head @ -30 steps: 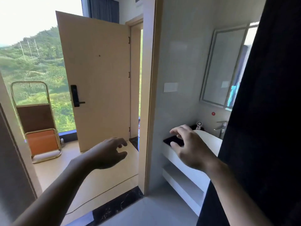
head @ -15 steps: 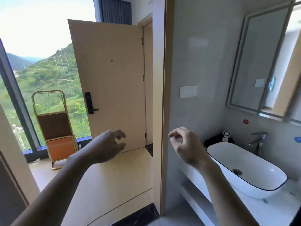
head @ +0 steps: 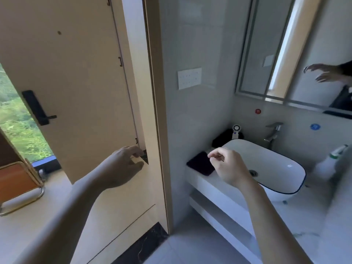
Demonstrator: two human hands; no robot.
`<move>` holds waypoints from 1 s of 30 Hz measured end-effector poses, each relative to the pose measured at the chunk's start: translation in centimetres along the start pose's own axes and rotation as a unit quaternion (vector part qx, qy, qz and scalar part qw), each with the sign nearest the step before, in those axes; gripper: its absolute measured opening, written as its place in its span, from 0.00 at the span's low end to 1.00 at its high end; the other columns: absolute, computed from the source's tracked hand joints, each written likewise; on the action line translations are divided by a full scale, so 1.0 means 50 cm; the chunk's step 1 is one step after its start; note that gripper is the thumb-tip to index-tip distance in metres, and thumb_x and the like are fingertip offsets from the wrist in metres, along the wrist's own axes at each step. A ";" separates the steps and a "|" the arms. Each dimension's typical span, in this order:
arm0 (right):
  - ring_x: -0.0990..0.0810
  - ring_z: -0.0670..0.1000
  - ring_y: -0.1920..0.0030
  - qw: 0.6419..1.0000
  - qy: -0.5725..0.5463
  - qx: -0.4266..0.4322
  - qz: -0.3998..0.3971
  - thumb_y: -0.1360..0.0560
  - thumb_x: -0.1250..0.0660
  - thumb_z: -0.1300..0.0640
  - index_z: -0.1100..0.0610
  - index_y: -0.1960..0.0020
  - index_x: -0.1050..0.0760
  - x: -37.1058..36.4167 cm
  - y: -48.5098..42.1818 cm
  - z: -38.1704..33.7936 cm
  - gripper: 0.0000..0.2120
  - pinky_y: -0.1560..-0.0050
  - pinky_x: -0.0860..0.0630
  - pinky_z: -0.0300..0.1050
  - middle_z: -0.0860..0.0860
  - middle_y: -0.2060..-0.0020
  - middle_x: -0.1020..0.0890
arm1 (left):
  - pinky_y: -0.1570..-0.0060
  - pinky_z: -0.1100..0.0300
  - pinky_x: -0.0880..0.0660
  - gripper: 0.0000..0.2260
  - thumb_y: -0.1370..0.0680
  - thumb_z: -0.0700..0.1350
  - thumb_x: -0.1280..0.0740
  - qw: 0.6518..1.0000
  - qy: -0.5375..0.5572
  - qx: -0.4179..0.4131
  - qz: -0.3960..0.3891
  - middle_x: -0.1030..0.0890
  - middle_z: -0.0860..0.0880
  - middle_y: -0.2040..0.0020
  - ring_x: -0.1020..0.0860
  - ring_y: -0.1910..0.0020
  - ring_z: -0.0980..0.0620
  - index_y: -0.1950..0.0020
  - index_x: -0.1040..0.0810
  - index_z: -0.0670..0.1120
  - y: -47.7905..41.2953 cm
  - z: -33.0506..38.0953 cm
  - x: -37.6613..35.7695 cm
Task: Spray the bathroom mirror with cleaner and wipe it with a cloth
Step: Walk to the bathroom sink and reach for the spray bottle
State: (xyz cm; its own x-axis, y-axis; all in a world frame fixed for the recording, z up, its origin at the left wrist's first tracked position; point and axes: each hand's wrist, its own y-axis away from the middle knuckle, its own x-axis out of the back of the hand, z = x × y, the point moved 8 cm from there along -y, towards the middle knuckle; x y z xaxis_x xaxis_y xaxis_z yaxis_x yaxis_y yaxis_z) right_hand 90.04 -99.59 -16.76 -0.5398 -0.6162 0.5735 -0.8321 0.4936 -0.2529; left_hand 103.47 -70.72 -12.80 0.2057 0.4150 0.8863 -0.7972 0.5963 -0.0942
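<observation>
Bathroom counter (head: 200, 182) carries a dark cloth (head: 201, 166) flat at its left end, long axis toward the back wall; spray bottle (head: 328, 164) at the right edge, blurred. Mirror (head: 297, 52) hangs above. Left hand (head: 122, 166) & right hand (head: 226, 166) reach fwd, apart, fingers loosely curled, both empty.

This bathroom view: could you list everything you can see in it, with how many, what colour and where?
mirror: one, silver-framed, on the wall above the sink
sink: one, white with a dark rim, on the counter
tap: one, chrome, behind the sink
cloth: one, dark, on the counter's left end
spray bottle: one, white with a green top, blurred, right of the sink
switch plate: one, white, on the left wall
door: one, beige with a black handle, open at left
chair: one, orange with a gold frame, far left
left hand: empty, by the doorway
right hand: empty, fingers curled, above the counter
</observation>
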 end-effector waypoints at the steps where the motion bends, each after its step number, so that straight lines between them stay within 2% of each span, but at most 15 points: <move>1: 0.19 0.43 0.54 1.000 0.005 -0.017 0.018 0.24 0.34 0.62 0.51 0.55 0.19 0.013 -0.025 0.022 0.08 0.59 0.29 0.26 0.47 0.56 0.16 | 0.51 0.62 0.26 0.14 0.19 0.49 0.33 1.000 0.004 -0.008 -0.007 0.23 0.54 0.39 0.21 0.46 0.55 0.33 0.24 0.54 -0.037 -0.014 -0.006; 3: 0.19 0.42 0.54 0.997 0.017 -0.050 0.053 0.23 0.34 0.61 0.50 0.55 0.19 0.038 -0.066 0.057 0.08 0.60 0.30 0.26 0.45 0.58 0.16 | 0.53 0.63 0.26 0.13 0.19 0.48 0.33 1.000 0.011 -0.021 -0.020 0.22 0.55 0.40 0.21 0.48 0.58 0.34 0.24 0.54 -0.109 -0.041 -0.011; 7: 0.21 0.37 0.57 0.990 0.052 -0.097 0.087 0.22 0.34 0.61 0.54 0.53 0.18 0.056 -0.123 0.099 0.07 0.60 0.32 0.24 0.44 0.57 0.16 | 0.51 0.57 0.24 0.13 0.18 0.46 0.34 0.996 0.054 -0.048 -0.047 0.20 0.54 0.42 0.20 0.51 0.61 0.34 0.23 0.53 -0.238 -0.062 -0.030; 10: 0.21 0.35 0.60 0.984 0.072 -0.126 0.105 0.22 0.33 0.62 0.52 0.53 0.18 0.052 -0.133 0.128 0.07 0.61 0.31 0.23 0.42 0.60 0.17 | 0.53 0.61 0.24 0.12 0.18 0.45 0.35 0.989 0.084 -0.084 -0.086 0.20 0.57 0.44 0.20 0.53 0.62 0.36 0.23 0.53 -0.318 -0.055 -0.077; 12: 0.21 0.32 0.59 0.980 0.079 -0.146 0.114 0.22 0.33 0.62 0.52 0.53 0.18 0.047 -0.119 0.156 0.07 0.60 0.31 0.23 0.42 0.59 0.17 | 0.55 0.61 0.25 0.11 0.18 0.45 0.36 0.982 0.093 -0.108 -0.122 0.20 0.56 0.44 0.19 0.52 0.59 0.36 0.23 0.52 -0.361 -0.047 -0.124; 15: 0.21 0.34 0.60 0.968 0.096 -0.198 0.119 0.22 0.32 0.62 0.54 0.52 0.18 0.046 -0.066 0.217 0.06 0.60 0.31 0.24 0.44 0.58 0.16 | 0.57 0.58 0.25 0.10 0.18 0.45 0.36 0.970 0.103 -0.128 -0.177 0.20 0.52 0.44 0.20 0.50 0.53 0.38 0.23 0.52 -0.407 -0.028 -0.203; 19: 0.20 0.41 0.55 0.940 0.107 -0.287 0.149 0.21 0.32 0.60 0.55 0.50 0.17 0.070 0.042 0.309 0.05 0.59 0.30 0.30 0.47 0.54 0.16 | 0.58 0.59 0.24 0.10 0.19 0.47 0.36 0.949 0.097 -0.170 -0.247 0.21 0.57 0.47 0.19 0.49 0.53 0.38 0.22 0.55 -0.439 0.028 -0.318; 24: 0.20 0.38 0.53 0.906 0.099 -0.372 0.178 0.21 0.33 0.60 0.53 0.48 0.19 0.079 0.155 0.401 0.06 0.57 0.30 0.28 0.45 0.53 0.18 | 0.56 0.60 0.26 0.09 0.19 0.48 0.35 0.913 0.084 -0.218 -0.335 0.22 0.58 0.47 0.22 0.49 0.58 0.39 0.24 0.57 -0.451 0.120 -0.472; 27: 0.22 0.35 0.54 0.890 0.086 -0.406 0.191 0.21 0.34 0.60 0.50 0.50 0.20 0.085 0.201 0.451 0.06 0.60 0.31 0.23 0.40 0.54 0.19 | 0.53 0.59 0.25 0.09 0.20 0.48 0.34 0.893 0.074 -0.242 -0.372 0.21 0.58 0.47 0.21 0.50 0.59 0.40 0.24 0.57 -0.450 0.179 -0.553; 30: 0.21 0.35 0.54 0.868 0.068 -0.432 0.235 0.22 0.33 0.60 0.47 0.53 0.21 0.094 0.249 0.498 0.08 0.60 0.31 0.23 0.38 0.54 0.19 | 0.47 0.56 0.23 0.09 0.20 0.47 0.34 0.873 0.054 -0.266 -0.405 0.21 0.58 0.47 0.22 0.49 0.60 0.40 0.24 0.56 -0.446 0.246 -0.625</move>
State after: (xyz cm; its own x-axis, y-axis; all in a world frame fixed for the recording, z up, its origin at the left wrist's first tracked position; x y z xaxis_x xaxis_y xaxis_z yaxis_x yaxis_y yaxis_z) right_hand 74.00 -111.61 -36.61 -0.7252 -0.1737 0.6663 -0.0867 0.9830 0.1619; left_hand 107.85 -105.44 -32.80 0.6545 -0.2450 0.7153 0.0050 0.9474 0.3199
